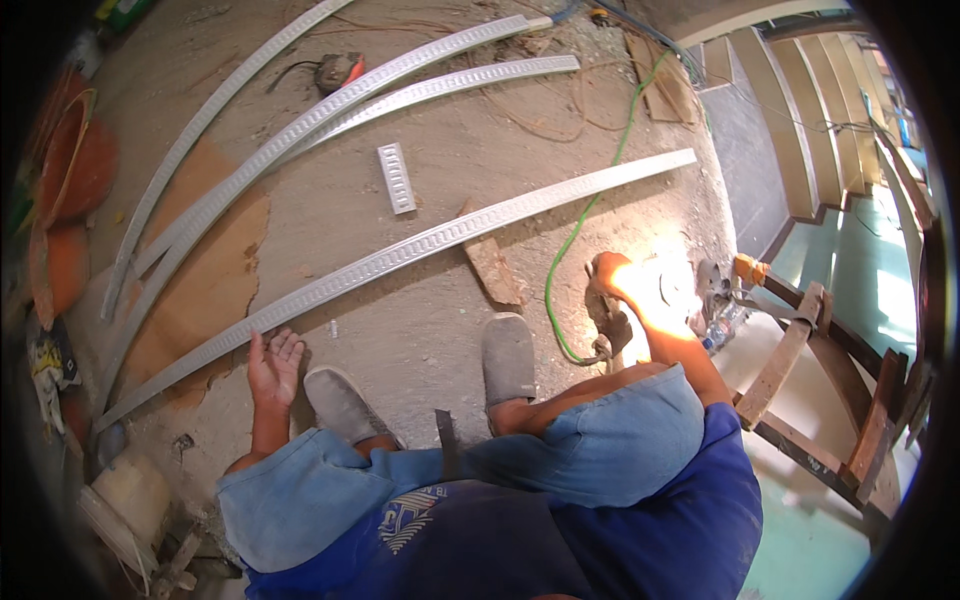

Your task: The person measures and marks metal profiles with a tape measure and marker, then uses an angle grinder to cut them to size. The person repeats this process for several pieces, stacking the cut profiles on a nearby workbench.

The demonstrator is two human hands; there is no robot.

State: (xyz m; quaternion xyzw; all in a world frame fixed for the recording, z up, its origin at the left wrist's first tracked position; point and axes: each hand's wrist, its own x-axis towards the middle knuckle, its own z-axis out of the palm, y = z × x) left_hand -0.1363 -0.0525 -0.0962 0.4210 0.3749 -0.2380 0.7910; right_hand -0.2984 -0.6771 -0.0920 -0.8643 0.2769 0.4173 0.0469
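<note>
My left hand (275,368) is open, palm up with its fingers apart, beside the near part of a long slotted metal channel (470,226). That channel lies slantwise across the floor in front of my feet. On the right, in bright sunlight, my right hand (612,275) is lowered toward the floor with its fingers curled. Glare and shadow hide what it grips, if anything. Close by, a green cord (551,290) runs along the floor and ends at a dark lump below that hand. A short cut piece of channel (397,178) lies beyond the long one.
More long channels (345,95) lie at the far left, near a red and black tool (338,72). A wood scrap (494,272) sits by my right shoe (509,357). Orange containers (75,180) stand at left. A wooden frame (790,370) borders the drop at right.
</note>
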